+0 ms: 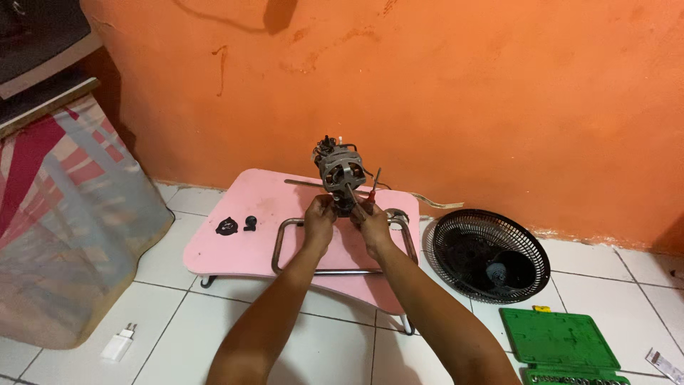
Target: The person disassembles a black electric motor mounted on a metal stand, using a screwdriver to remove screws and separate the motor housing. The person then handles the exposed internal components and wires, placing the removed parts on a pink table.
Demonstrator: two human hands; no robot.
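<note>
A grey metal fan motor [339, 171] with wires on top stands upright over a low pink table [235, 246]. My left hand [318, 217] grips the base of the motor from the left. My right hand [371, 221] holds the same base from the right, with a red-handled screwdriver [373, 187] sticking up from its fingers beside the motor. A bent metal tube frame [281, 246] lies on the pink table under my hands.
Two small black parts [236, 225] lie on the table's left side. A black fan grille [490, 255] rests on the white tile floor to the right, with an open green socket case [563, 346] in front of it. A white plug adapter [119, 343] lies lower left, near a draped cloth [64, 221].
</note>
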